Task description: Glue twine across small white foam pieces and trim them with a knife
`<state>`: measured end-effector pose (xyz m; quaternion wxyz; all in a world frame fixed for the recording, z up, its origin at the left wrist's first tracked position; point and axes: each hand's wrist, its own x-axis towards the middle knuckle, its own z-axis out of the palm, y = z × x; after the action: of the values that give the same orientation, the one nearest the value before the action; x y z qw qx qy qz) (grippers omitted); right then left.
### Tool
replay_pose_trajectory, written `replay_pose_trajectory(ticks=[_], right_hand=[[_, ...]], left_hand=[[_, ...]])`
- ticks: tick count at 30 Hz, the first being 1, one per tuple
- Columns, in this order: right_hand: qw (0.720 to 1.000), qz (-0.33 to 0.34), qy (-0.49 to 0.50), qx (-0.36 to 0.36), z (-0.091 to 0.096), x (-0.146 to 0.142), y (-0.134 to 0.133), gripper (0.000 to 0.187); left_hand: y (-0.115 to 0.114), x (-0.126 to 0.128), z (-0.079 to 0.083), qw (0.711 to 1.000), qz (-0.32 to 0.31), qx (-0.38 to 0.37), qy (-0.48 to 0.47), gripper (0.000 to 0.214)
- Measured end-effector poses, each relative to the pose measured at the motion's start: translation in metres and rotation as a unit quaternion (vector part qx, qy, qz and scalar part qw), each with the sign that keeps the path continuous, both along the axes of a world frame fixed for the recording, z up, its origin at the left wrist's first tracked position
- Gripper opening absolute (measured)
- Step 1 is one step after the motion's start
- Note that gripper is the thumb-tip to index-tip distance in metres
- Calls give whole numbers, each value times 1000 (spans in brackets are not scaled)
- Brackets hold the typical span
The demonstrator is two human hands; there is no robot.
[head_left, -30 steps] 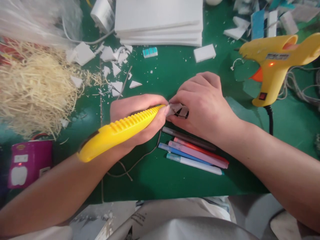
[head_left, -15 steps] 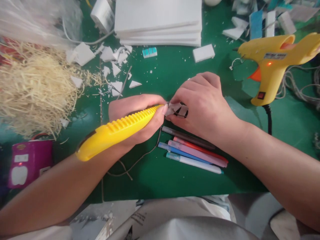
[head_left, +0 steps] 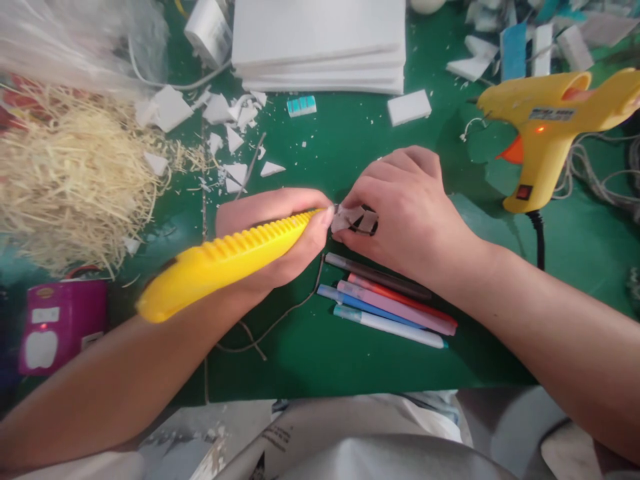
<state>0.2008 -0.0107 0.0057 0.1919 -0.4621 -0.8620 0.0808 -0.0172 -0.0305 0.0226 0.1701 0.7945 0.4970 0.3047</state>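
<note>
My left hand (head_left: 280, 230) is wrapped round a yellow utility knife (head_left: 225, 270) with a ridged handle. The handle's rear end points down and left toward me; its front end, at my left thumb, meets what my right hand holds, and no blade can be made out. My right hand (head_left: 405, 200) pinches a small white piece with black marks (head_left: 355, 219) between thumb and fingers. Much of that piece is hidden by the fingers. Just below my right hand lie several felt-tip pens (head_left: 390, 327) with white, blue, pink, red and black barrels.
A yellow hot glue gun (head_left: 545, 127) stands at right, its light on. Stacked white foam boards (head_left: 320, 40) lie at the back. Foam scraps (head_left: 170, 110), straw shreds (head_left: 85, 180) and a purple box (head_left: 65, 320) are at left. A thin cord (head_left: 285, 313) crosses the green table (head_left: 310, 373).
The knife's rear end has swung slightly to the left, while its front end stays at my left thumb. My right hand keeps its pinch almost unmoved.
</note>
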Motion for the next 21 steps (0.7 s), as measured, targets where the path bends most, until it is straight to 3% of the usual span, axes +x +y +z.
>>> replay_pose_trajectory(ticks=[11,21], right_hand=[[1000,-4,-2,-10,1,-1,1,10],[1000,-2,-3,-1,0,-1,1,10]], left_hand=[[-4,5,1,999,40,-20,-9,18],[-1,2,-1,999,35,-12,-16,14]])
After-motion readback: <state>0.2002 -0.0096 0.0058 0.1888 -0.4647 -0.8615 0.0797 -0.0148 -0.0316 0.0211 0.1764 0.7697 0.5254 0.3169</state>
